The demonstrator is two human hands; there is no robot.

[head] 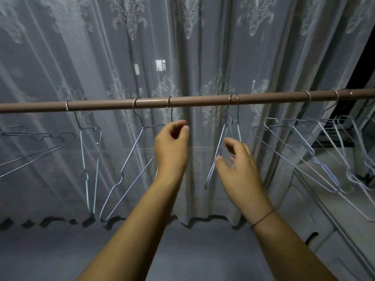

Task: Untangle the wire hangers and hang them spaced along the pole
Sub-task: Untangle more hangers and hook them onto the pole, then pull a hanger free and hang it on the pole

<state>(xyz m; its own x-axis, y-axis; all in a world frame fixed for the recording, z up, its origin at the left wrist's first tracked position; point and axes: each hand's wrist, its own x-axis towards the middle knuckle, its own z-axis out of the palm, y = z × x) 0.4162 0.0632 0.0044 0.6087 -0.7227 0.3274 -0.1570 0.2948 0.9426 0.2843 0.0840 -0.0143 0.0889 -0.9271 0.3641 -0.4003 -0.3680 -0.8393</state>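
Observation:
A brown pole point(203, 101) runs across the view with several wire hangers hooked on it. My left hand point(171, 145) is raised just under the pole. Its fingers curl around the neck of a wire hanger point(170, 110), whose body is hidden behind my hand and forearm. Left of it hangs a pale blue hanger point(123, 171), turned at an angle. My right hand point(237, 169) is open with loose fingers beside a hanger point(223, 138) that hangs edge-on, its wire passing close by my thumb. Overlapping hangers point(300, 155) bunch at the right.
A sheer patterned curtain point(192, 47) hangs close behind the pole. Two more hangers are at the left, one upright point(90, 169) and one point(40, 138) lying nearly level at the frame edge. A dark frame and a ledge point(345, 134) stand at the far right.

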